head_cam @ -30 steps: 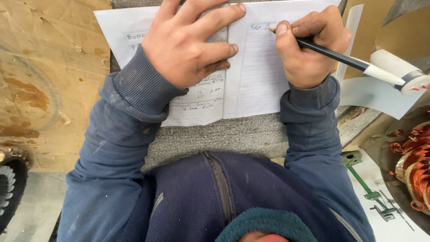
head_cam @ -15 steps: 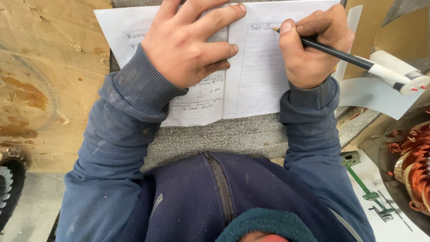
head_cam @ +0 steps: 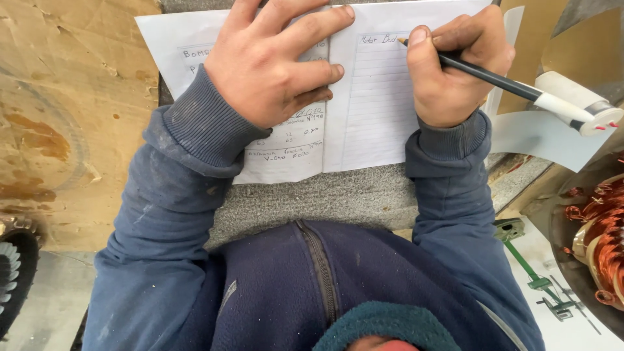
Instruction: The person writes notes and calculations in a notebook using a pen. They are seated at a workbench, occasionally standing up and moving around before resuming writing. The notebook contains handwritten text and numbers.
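An open lined notebook (head_cam: 374, 110) lies on a grey surface in front of me, handwriting on its left page and one line at the top of its right page. My left hand (head_cam: 270, 62) lies flat on the left page, fingers spread, pressing it down. My right hand (head_cam: 455, 68) grips a black pencil with a white end (head_cam: 513, 88); its tip touches the top line of the right page. Both arms wear blue sleeves.
A worn wooden board (head_cam: 62, 123) lies to the left. A motor stator with copper windings (head_cam: 601, 234) sits at the right edge, above a sheet with green drawings (head_cam: 552, 292). A dark toothed part (head_cam: 13, 273) shows at the lower left. White paper strips (head_cam: 539, 133) lie under the pencil.
The pencil tip has crept slightly rightward along the top line of the right page, adding writing. My left hand has stayed on the left page.
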